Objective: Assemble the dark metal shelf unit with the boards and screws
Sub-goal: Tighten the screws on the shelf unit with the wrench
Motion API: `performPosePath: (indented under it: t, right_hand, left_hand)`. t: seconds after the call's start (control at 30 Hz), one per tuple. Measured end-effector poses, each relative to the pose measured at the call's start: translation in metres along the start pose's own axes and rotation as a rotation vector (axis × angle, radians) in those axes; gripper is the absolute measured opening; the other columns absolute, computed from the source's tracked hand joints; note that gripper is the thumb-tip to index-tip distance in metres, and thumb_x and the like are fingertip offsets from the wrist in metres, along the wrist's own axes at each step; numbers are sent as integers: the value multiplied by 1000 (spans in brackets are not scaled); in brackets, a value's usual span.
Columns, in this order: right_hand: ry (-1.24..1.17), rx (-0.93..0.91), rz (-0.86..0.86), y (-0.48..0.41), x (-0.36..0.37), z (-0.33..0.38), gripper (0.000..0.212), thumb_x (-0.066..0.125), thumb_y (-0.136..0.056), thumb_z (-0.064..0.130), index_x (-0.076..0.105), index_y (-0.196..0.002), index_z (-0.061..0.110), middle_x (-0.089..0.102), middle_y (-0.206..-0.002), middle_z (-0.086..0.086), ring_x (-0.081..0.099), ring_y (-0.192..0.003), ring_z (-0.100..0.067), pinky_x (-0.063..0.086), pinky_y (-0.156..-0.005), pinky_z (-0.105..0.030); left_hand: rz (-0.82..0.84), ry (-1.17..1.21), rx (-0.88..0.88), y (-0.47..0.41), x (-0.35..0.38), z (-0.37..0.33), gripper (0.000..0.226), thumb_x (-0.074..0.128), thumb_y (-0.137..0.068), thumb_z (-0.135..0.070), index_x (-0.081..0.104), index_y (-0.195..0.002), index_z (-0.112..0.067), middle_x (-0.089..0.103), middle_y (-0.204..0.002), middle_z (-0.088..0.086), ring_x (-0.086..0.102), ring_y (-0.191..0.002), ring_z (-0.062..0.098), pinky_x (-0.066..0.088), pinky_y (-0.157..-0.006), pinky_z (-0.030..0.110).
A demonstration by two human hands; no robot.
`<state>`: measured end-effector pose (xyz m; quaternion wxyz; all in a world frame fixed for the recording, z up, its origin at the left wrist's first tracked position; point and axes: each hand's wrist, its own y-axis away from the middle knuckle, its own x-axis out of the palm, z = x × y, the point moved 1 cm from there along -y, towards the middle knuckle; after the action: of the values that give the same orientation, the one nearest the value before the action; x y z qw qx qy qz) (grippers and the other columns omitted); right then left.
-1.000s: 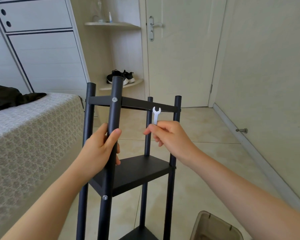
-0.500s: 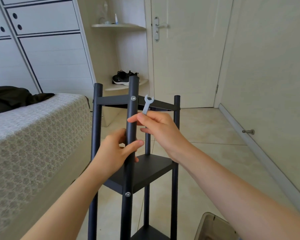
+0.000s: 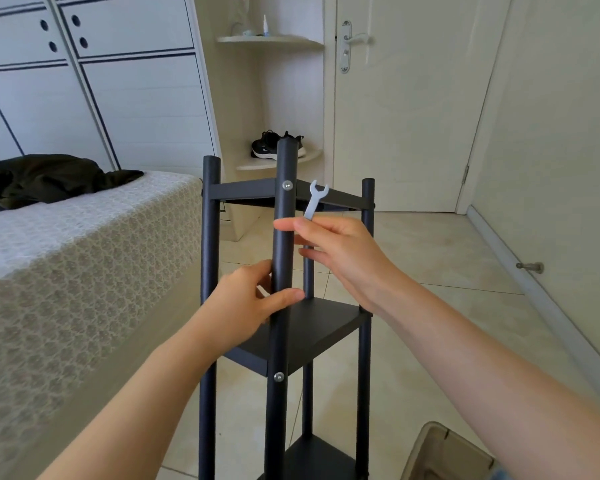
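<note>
The dark metal shelf unit (image 3: 326, 327) stands upright on the tiled floor, with dark boards fixed between its round posts. My left hand (image 3: 246, 303) grips the nearest post (image 3: 284, 209) just above the middle board. A silver screw (image 3: 287, 185) shows on that post at the top board, and another screw (image 3: 278, 376) at the middle board. My right hand (image 3: 340, 251) pinches a small silver wrench (image 3: 315, 199), jaw up, just right of the upper screw.
A bed (image 3: 77, 258) with a patterned cover lies close on the left, dark clothes (image 3: 45, 178) on it. A bin (image 3: 447, 452) sits at the bottom right. Behind are a corner shelf with black shoes (image 3: 274, 147), a door (image 3: 406, 98) and a floor doorstop (image 3: 530, 267).
My right hand has carried the wrench left, from the far side of the top board towards the nearest post's upper screw. My left hand keeps its grip on the post.
</note>
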<state>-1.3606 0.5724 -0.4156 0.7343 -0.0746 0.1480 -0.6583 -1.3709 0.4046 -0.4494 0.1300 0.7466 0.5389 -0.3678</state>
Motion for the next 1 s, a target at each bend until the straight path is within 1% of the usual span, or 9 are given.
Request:
performPosePath:
  t: [0.07,0.17,0.33,0.47,0.53,0.63,0.77,0.87,1.0]
  right_hand:
    - [26,-10,20,0,3,-1,23,56,-98,32,76,-109,29,68,-120,13,57,-118,-4,46,-105,-35]
    - [57,-22,54,0,7,-2,23,55,-98,35,75,-111,34,67,-115,21,56,-115,2,47,-101,-28]
    - [-66,12,66,-1,8,-5,23,56,-98,28,75,-111,27,68,-122,12,62,-115,-4,52,-98,-29]
    - [-209,61,82,-2,3,-8,24,54,-100,23,73,-114,18,70,-119,7,68,-108,-16,56,-94,-35]
    - [-267,83,86,-3,0,-8,25,54,-100,21,73,-115,16,71,-119,5,69,-107,-18,57,-90,-36]
    - [-307,100,73,-3,-3,-9,24,55,-99,21,73,-114,15,71,-118,2,69,-107,-20,58,-86,-35]
    - [-332,95,64,-2,-5,-9,24,55,-98,20,73,-114,15,71,-116,4,68,-108,-17,59,-83,-32]
    - [-296,93,57,-2,-5,-11,24,54,-99,19,73,-113,15,69,-121,4,64,-115,-15,55,-95,-36]
    - [-228,106,58,-1,-3,-11,24,54,-99,19,74,-113,17,65,-128,5,55,-127,-15,47,-105,-42]
  left_hand:
    - [-69,-116,-6,5,-1,1,28,65,-75,-62,48,-82,-41,60,-76,-13,61,-67,6,44,-59,14]
    - [-160,-202,-8,14,-1,3,34,68,-82,-56,40,-75,-39,53,-70,-18,55,-61,0,37,-53,13]
    - [-190,-189,-82,34,3,13,28,64,-88,-54,46,-105,-41,57,-84,-23,60,-74,-2,42,-62,10]
    - [-189,-164,-176,55,13,27,20,69,-87,-48,55,-89,-33,66,-79,-13,67,-64,1,52,-61,15]
    - [-155,-146,-241,67,21,35,21,70,-87,-49,55,-85,-34,67,-78,-9,68,-61,-1,50,-57,15]
    - [-98,-152,-341,80,34,47,24,69,-86,-53,55,-88,-34,66,-84,-11,68,-71,4,52,-64,16]
    - [-14,26,-436,87,51,54,21,68,-90,-47,55,-103,-37,63,-99,-17,65,-84,0,45,-61,9]
    - [12,180,-438,91,66,52,21,66,-94,-39,55,-112,-36,63,-106,-19,66,-90,-1,47,-63,8]
    - [-51,355,-446,93,81,48,20,61,-99,-27,56,-118,-27,69,-104,-10,68,-92,2,47,-66,7]
